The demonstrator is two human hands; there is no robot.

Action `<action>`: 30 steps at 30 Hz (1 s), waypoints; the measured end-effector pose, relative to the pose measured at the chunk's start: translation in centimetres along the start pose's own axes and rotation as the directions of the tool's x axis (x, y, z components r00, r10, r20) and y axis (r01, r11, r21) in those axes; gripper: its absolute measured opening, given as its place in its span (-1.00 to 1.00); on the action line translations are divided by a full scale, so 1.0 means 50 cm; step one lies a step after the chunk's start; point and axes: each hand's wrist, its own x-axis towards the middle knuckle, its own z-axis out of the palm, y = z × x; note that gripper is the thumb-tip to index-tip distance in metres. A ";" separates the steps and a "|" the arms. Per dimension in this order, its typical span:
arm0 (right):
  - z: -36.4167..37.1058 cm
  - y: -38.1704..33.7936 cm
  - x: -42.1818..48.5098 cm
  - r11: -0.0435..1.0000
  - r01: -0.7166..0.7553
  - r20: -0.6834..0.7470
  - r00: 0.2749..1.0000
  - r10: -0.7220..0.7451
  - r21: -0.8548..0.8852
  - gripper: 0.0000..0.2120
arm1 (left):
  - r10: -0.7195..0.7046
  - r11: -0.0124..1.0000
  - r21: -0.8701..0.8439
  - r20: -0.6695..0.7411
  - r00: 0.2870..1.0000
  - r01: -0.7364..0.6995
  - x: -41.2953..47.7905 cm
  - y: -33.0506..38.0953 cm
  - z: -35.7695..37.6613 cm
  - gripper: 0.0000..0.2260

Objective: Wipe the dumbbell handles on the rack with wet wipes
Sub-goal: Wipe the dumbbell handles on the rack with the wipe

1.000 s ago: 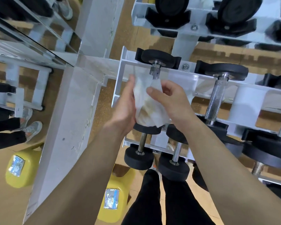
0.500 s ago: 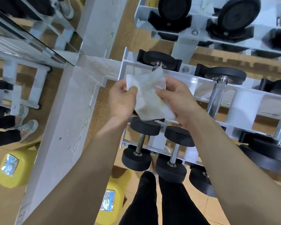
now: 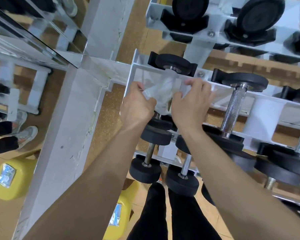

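Hands, left hand (image 3: 137, 104) and right hand (image 3: 189, 104), fingers curled, both pinching wet wipe (image 3: 163, 94).

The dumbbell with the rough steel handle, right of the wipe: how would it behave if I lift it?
Probably heavy for its size: the dumbbell has thick black plates on a steel bar. Its knurled handle should grip well rather than slip. Its round plates could let it roll once out of the rack cradles.

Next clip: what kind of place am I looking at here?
Most likely a gym's free-weights area: a white tiered rack holds black dumbbells with knurled metal handles, and a wall mirror on the left reflects more racking. The left hand and right hand grip a wet wipe there.
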 end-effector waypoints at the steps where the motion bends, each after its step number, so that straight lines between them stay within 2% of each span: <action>1: 0.011 -0.001 -0.014 0.991 -0.087 0.085 0.993 0.079 0.102 -0.70 | 0.041 0.999 -0.011 -0.057 0.998 -0.042 -0.008 -0.002 0.010 -0.68; 3: 0.038 -0.009 -0.022 0.906 -0.310 0.338 0.918 0.206 0.289 -0.73 | 0.031 0.989 -0.136 -0.170 0.985 -0.054 -0.023 -0.003 0.033 -0.76; 4: 0.050 -0.018 -0.015 0.866 -0.381 0.423 0.877 0.228 0.324 -0.74 | -0.013 0.969 -0.243 -0.200 0.980 -0.037 -0.028 -0.002 0.046 -0.79; 6: 0.073 -0.035 0.007 0.825 -0.447 0.495 0.834 0.245 0.346 -0.66 | -0.103 0.906 -0.424 -0.231 0.967 -0.004 -0.031 0.002 0.067 -0.81; 7: 0.083 -0.041 0.021 0.806 -0.469 0.507 0.824 0.252 0.361 -0.66 | -0.136 0.893 -0.449 -0.245 0.960 0.012 -0.029 0.003 0.075 -0.81; 9: 0.099 -0.043 0.050 0.731 -0.535 0.536 0.799 0.273 0.424 -0.68 | -0.173 0.893 -0.448 -0.269 0.947 0.035 -0.026 0.004 0.084 -0.82; 12: 0.113 -0.038 0.087 0.532 -0.636 0.598 0.753 0.273 0.559 -0.63 | -0.183 0.886 -0.463 -0.301 0.936 0.025 -0.022 0.001 0.092 -0.84; 14: 0.118 -0.036 0.109 0.424 -0.667 0.637 0.734 0.235 0.612 -0.82 | -0.178 0.893 -0.450 -0.320 0.931 0.017 -0.022 -0.002 0.093 -0.83; 15: 0.118 -0.035 0.116 0.366 -0.696 0.679 0.707 0.197 0.618 -0.86 | -0.178 0.895 -0.445 -0.327 0.928 0.015 -0.021 -0.002 0.095 -0.83; 17: 0.117 -0.027 0.123 0.223 -0.765 0.764 0.636 0.110 0.605 -0.75 | -0.174 0.902 -0.431 -0.331 0.927 0.016 -0.025 0.001 0.101 -0.84; 19: 0.114 -0.020 0.117 0.137 -0.786 0.788 0.613 0.052 0.603 -0.67 | -0.169 0.919 -0.394 -0.330 0.928 0.027 -0.030 0.006 0.104 -0.83; 20: 0.114 -0.017 0.111 0.141 -0.777 0.779 0.624 0.054 0.613 -0.66 | -0.173 0.923 -0.382 -0.326 0.929 0.038 -0.031 0.007 0.105 -0.83; 21: 0.114 -0.017 0.106 0.195 -0.753 0.755 0.651 0.079 0.629 -0.68 | -0.183 0.923 -0.383 -0.319 0.930 0.050 -0.030 0.008 0.106 -0.83; 23: 0.108 -0.020 0.092 0.415 -0.670 0.679 0.718 0.153 0.616 -0.75 | -0.200 0.925 -0.372 -0.304 0.932 0.077 -0.029 0.009 0.106 -0.80; 25: 0.108 -0.018 0.076 0.650 -0.561 0.595 0.778 0.203 0.512 -0.82 | -0.211 0.928 -0.358 -0.294 0.932 0.097 -0.029 0.012 0.102 -0.80; 26: 0.109 -0.014 0.066 0.734 -0.503 0.562 0.802 0.201 0.456 -0.83 | -0.219 0.926 -0.364 -0.289 0.932 0.105 -0.030 0.012 0.102 -0.80; 28: 0.107 -0.010 0.042 0.822 -0.418 0.536 0.827 0.169 0.386 -0.79 | -0.227 0.919 -0.380 -0.281 0.932 0.109 -0.031 0.011 0.101 -0.80; 30: 0.102 -0.010 0.030 0.843 -0.395 0.544 0.826 0.151 0.365 -0.78 | -0.229 0.916 -0.385 -0.277 0.933 0.111 -0.032 0.013 0.099 -0.78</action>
